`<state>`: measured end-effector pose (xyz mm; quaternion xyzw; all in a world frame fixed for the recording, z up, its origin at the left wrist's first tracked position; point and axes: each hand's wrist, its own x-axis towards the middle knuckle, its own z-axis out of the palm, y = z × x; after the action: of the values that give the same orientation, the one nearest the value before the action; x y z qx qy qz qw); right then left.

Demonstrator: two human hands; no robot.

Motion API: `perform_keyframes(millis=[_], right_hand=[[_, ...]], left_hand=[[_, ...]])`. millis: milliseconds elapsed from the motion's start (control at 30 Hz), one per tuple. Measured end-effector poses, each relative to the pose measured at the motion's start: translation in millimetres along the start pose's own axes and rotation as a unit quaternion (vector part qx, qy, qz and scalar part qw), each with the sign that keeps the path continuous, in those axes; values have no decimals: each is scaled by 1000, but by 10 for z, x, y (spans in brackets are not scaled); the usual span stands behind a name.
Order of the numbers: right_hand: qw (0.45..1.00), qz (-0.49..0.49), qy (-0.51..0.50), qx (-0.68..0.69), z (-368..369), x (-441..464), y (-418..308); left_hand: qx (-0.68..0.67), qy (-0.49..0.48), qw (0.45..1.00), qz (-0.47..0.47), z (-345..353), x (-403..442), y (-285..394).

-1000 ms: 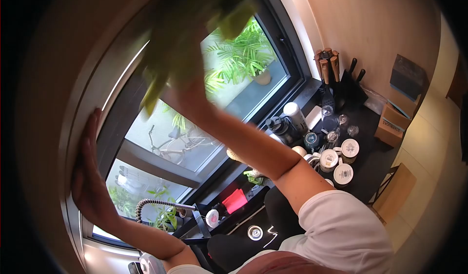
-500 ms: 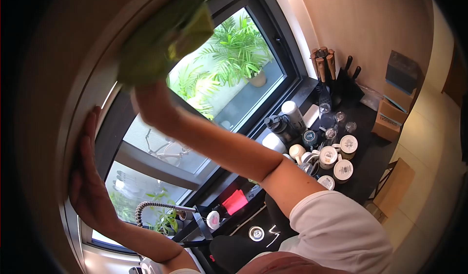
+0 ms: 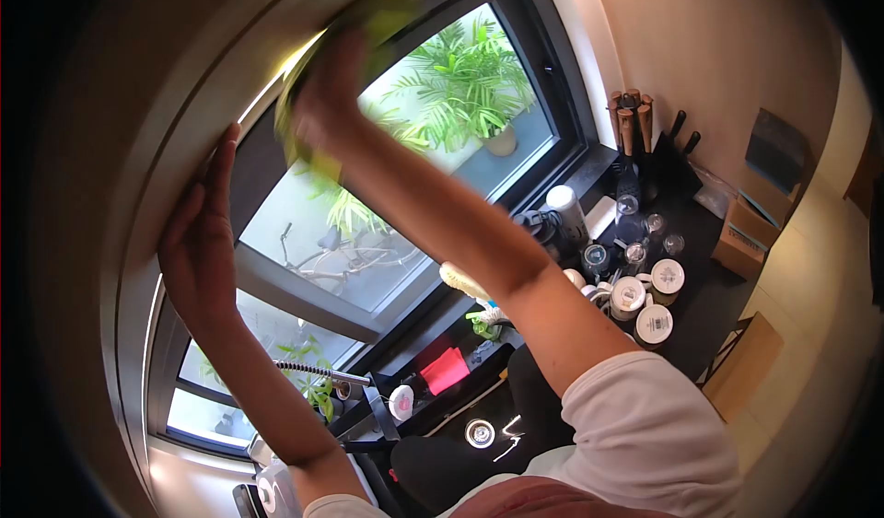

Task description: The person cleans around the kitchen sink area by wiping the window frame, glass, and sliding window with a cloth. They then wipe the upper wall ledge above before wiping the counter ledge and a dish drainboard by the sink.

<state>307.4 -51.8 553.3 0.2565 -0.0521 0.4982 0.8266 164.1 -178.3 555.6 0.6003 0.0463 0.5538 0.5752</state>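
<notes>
A: Where's the yellow-green cloth (image 3: 291, 140)?

B: At the upper edge of the window (image 3: 299, 306), beside the lit strip (image 3: 265, 100) running along that side. The right hand (image 3: 331, 94) is on it, forearm crossing in front of the glass.

A: Grip?

B: Hand and cloth both blurred — fabric shows around the fingers, but I can't tell whether they are clamped on it or only pressing.

A: Left hand (image 3: 203, 251)?

B: Well apart from the right. Fingers extended, laid against the broad panel (image 3: 184, 85) that borders the window's upper-left side.

A: Surroundings, taken from the window?

B: To its right, on the dark counter: upturned mugs (image 3: 628, 297), utensils (image 3: 628, 117) with wooden handles, a black knife block (image 3: 677, 168) beside them, then a cardboard box (image 3: 742, 237) farther out. Just below the window — a pink cloth (image 3: 443, 371), with the spring-necked tap (image 3: 322, 369) near the window's lower end. A round sink drain (image 3: 480, 433) sits farther below. Through the upper pane, a potted palm (image 3: 500, 140).
</notes>
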Motion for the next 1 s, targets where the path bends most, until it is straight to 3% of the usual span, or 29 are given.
perform_keyframes(millis=[67,100,133,233,333,400,500,567,633,667,733,867,1000], right_hand=[[981,129,-147,14,25,-730,9],[952,188,-241,33,23,-856,-61],[950,149,-274,-8,-18,-856,-137],[949,-144,-212,-182,-47,-280,-500],[927,-294,-176,-153,159,263,-898],[955,-247,-110,-123,123,202,-690],[956,-183,-116,-199,-113,-444,-24],[936,-122,-177,-280,-220,-1084,334],[883,-52,-280,-373,-268,-1528,422],[856,-37,-317,-406,-289,-1593,413],[841,-78,-326,-425,-324,-1493,334],[899,-239,-189,-313,-110,-627,-125],[934,-288,-136,-159,372,-330,-516]], left_hand=[[111,64,991,43,-41,-35,14],[53,54,997,20,-74,-54,39],[-5,46,999,-4,-107,-72,64],[109,24,993,46,-125,-37,54],[81,21,996,40,-204,-143,174],[73,20,997,28,-210,-204,204],[74,35,997,7,-235,-283,257],[79,51,996,-10,-309,-332,311],[92,4,996,-12,-480,-414,426],[131,34,991,16,-516,-461,447],[164,45,985,33,-514,-548,522],[102,16,993,50,-513,-711,652],[57,40,997,45,-539,-793,717]])
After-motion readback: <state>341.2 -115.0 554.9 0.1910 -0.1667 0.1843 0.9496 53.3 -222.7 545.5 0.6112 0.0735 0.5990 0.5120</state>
